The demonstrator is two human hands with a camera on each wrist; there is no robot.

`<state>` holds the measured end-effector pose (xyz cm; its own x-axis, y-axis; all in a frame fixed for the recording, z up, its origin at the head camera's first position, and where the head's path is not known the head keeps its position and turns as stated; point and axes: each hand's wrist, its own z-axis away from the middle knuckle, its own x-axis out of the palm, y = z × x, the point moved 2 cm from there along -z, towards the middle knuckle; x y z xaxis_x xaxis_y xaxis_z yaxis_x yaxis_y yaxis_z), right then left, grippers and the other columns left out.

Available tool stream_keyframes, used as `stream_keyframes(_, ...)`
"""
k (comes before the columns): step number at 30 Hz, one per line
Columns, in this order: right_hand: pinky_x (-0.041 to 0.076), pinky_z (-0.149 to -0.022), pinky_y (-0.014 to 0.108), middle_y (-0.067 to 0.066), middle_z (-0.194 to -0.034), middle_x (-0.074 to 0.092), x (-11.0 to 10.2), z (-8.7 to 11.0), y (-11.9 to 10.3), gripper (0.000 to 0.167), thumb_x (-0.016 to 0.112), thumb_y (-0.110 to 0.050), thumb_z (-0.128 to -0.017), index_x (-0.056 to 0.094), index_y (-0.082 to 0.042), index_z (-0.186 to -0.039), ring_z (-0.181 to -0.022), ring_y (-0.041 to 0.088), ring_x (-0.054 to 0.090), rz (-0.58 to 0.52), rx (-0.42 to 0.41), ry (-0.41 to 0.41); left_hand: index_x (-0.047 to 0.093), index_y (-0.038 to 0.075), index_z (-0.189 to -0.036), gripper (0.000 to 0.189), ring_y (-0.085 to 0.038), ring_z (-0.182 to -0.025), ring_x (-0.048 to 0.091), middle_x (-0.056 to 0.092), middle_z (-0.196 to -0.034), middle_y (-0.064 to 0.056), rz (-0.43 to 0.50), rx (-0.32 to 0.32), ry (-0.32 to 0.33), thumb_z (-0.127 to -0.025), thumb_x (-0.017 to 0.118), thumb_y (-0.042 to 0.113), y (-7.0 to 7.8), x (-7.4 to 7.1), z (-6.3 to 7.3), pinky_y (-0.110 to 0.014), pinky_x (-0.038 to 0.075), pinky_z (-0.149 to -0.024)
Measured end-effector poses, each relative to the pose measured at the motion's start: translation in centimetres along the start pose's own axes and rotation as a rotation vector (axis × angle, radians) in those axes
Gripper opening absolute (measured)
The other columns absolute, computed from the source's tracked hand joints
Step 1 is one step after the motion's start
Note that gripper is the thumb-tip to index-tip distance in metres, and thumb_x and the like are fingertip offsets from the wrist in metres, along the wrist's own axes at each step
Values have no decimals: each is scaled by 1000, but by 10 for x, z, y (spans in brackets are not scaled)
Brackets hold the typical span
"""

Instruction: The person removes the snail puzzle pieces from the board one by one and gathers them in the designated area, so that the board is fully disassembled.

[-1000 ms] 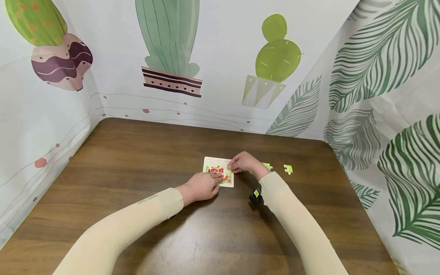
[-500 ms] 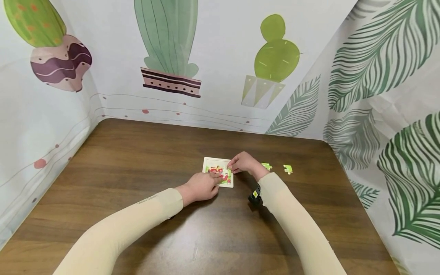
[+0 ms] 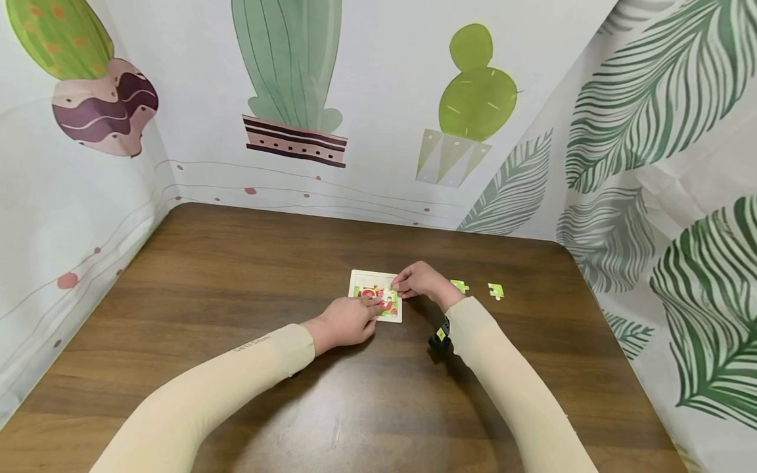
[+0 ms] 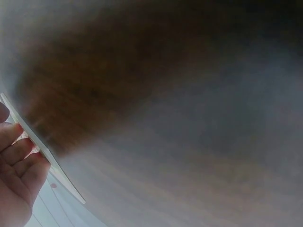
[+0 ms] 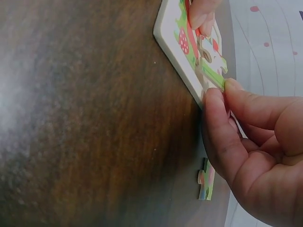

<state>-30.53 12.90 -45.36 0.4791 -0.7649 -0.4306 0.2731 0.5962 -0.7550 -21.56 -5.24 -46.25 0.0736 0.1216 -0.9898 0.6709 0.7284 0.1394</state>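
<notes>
A small jigsaw puzzle in a cream-rimmed tray [image 3: 362, 275] lies on the table, its picture partly filled with red, green and white pieces. My left hand [image 3: 345, 320] rests its fingertips on the assembled pieces from the near left. At the tray's right edge my right hand [image 3: 421, 279] pinches a green and white puzzle piece [image 5: 215, 77] between thumb and index finger. In the right wrist view this piece is tilted, with its inner end over the tray. The left wrist view catches the left fingers [image 4: 33, 171] laid across the tray, its pieces mostly hidden.
Two loose green puzzle pieces lie right of the right hand, one nearer [image 3: 458, 286] and one farther out [image 3: 495, 290]. A black wrist device [image 3: 439, 338] hangs under the right cuff. The brown wooden table [image 3: 260, 263] meets a cactus-printed cloth [image 3: 378, 157] at the back.
</notes>
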Motion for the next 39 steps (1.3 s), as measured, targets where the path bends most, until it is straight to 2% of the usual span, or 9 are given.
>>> stream_keyframes(8,58,-65,17,-1,-77,66,-3,1,2,21,64,-3,-98,71,12,-112,-64,5,61,-17,-14,-13,69,9,-133,40,-24,-125,68,69,-137,-11,-7,11,19,-96,60,21,-2,0,-1,-43,61,-92)
stream_keyframes(23,58,-68,18,-1,-79,66,-14,8,11,24,62,-2,-99,68,14,-116,-69,6,62,-33,-19,-9,68,9,-135,42,-24,-128,67,68,-139,-10,2,8,-13,-96,57,20,-3,-1,-1,-42,59,-95)
stream_keyframes(33,61,-74,22,11,-101,70,-29,16,25,26,60,-2,-100,65,15,-118,-74,6,65,-28,-47,2,68,8,-135,42,-25,-129,66,68,-139,-11,4,10,-13,-96,57,19,-2,-1,0,-42,59,-98)
stream_keyframes(39,62,-76,23,12,-101,69,-39,21,38,25,60,-2,-100,64,15,-117,-76,7,66,-19,-51,21,68,10,-135,43,-22,-130,66,69,-138,-9,-4,17,-12,-95,57,18,-2,-2,0,-41,59,-98)
